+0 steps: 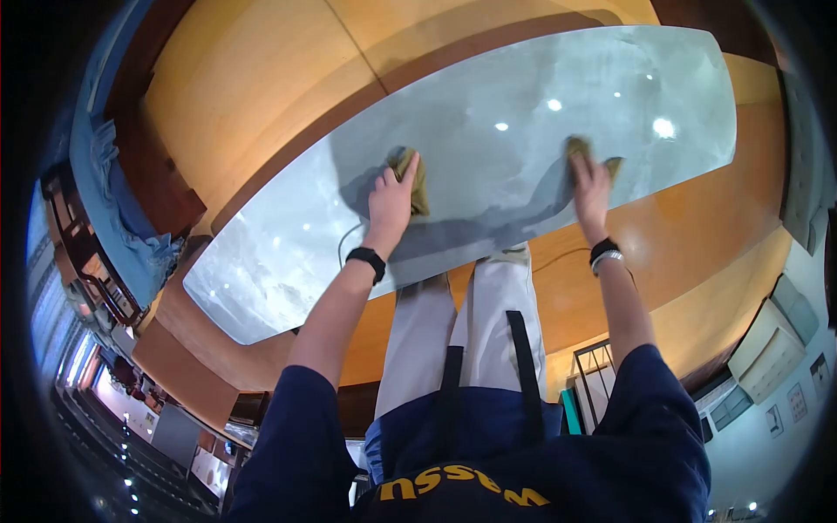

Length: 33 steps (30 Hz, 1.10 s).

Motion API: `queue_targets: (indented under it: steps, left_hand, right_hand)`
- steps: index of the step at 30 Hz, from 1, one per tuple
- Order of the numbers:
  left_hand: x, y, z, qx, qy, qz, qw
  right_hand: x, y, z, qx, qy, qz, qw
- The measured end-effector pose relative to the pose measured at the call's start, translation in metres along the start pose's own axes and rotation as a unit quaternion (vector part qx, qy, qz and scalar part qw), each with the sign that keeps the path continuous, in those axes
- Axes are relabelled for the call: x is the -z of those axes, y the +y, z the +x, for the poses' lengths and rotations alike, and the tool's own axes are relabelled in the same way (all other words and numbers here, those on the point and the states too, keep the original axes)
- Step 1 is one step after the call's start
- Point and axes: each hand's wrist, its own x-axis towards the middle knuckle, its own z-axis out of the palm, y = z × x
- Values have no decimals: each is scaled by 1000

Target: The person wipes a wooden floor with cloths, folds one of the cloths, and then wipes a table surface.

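A long, glossy, pale grey tabletop (pixel 484 100) with rounded corners stretches across the view, bright spots of light reflected on it. My left hand (pixel 391 202) is closed on a brownish-green cloth (pixel 420 196), held against the left-middle part of the top. Farther right, my right hand (pixel 593 193) grips a second brownish-green cloth (pixel 577 150) on the surface, part of it sticking out beside the fingers. That hand is a little blurred. Both palms hide part of the cloths. Dark shadows of my arms fall across the top.
Orange-brown floor (pixel 689 205) surrounds the tabletop. At the left stands a dark wooden chair (pixel 87 235) near a blue cloth cover (pixel 131 227). A black rack (pixel 595 370) is close to my right side. Thin cable (pixel 562 255) runs by my legs.
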Motion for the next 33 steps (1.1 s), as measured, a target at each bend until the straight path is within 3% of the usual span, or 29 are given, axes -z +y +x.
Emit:
queue_targets:
  steps: [1, 4, 6, 7, 9, 12, 16, 19, 22, 26, 30, 33]
  left_hand:
    - [-9, -9, -16, -10, -4, 1, 1000]
    - [-36, -47, -74, -4, -7, -29, 1000]
    - [-57, -77, -107, 9, -12, -74, 997]
    - [-61, -91, -119, 8, -11, -75, 997]
    - [-68, -115, -147, 85, -93, -69, 990]
    - [-81, -153, -173, 162, -140, -92, 972]
    - [-75, -185, -176, 209, -137, -94, 964]
    - [-83, -198, -160, 256, -88, -107, 957]
    - [-82, -208, -129, 305, -63, -151, 938]
    - [-80, -216, -73, 354, 0, -122, 927]
    - [-38, -188, -16, 334, 72, -141, 929]
    - [-13, -144, 25, 259, 90, -130, 953]
  right_hand:
    - [-5, 5, 16, -41, 62, -21, 997]
    - [-24, -15, 58, -234, 124, -24, 964]
    - [-32, -56, 90, -329, 119, -3, 937]
    - [-32, -84, 104, -322, 115, 4, 940]
    - [-37, -137, 123, -183, 144, 45, 972]
    - [-47, -247, 129, -6, 113, 91, 989]
    - [-54, -371, 80, 160, 52, 118, 979]
    - [-51, -403, 22, 298, -3, 137, 945]
    - [-46, -391, -34, 378, -63, 172, 907]
    - [-37, -320, -76, 433, -125, 187, 873]
    - [-20, -217, -79, 397, -143, 198, 885]
    - [-10, -132, -53, 336, -150, 166, 915]
